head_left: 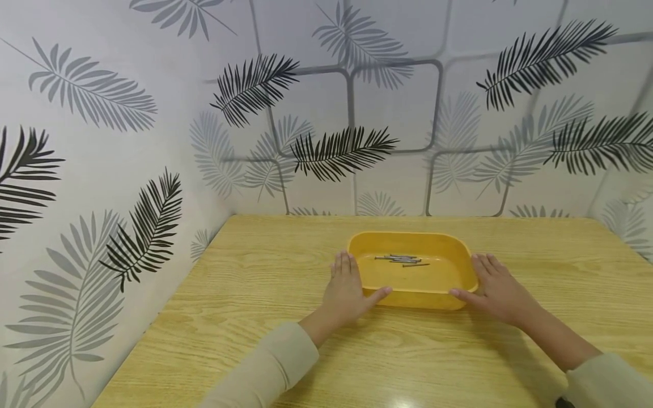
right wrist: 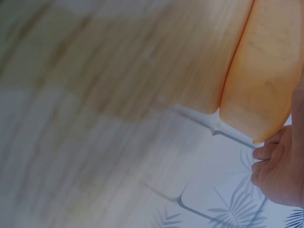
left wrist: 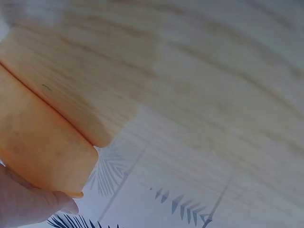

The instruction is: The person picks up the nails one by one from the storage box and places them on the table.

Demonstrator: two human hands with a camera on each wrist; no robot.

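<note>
A shallow yellow plastic tray (head_left: 408, 299) sits on the wooden table, with several thin grey nails (head_left: 405, 259) lying in a loose bunch on its floor. At the tray's left end my left hand (head_left: 347, 292) lays its straight fingers along the outside wall, its thumb stretched along the near rim. My right hand (head_left: 502, 289) mirrors it at the right end, fingers straight against the wall and thumb at the near right corner. Both wrist views show the tray's outer wall (left wrist: 47, 142) with fingers at the rim; most of each hand is out of those views.
The light wood-grain table (head_left: 245, 317) reaches back to a wall (head_left: 316, 198) papered with dark and grey feather-like leaves. Another papered wall (head_left: 81, 187) runs along the left side. A small dark object (head_left: 563, 402) shows beside the right sleeve.
</note>
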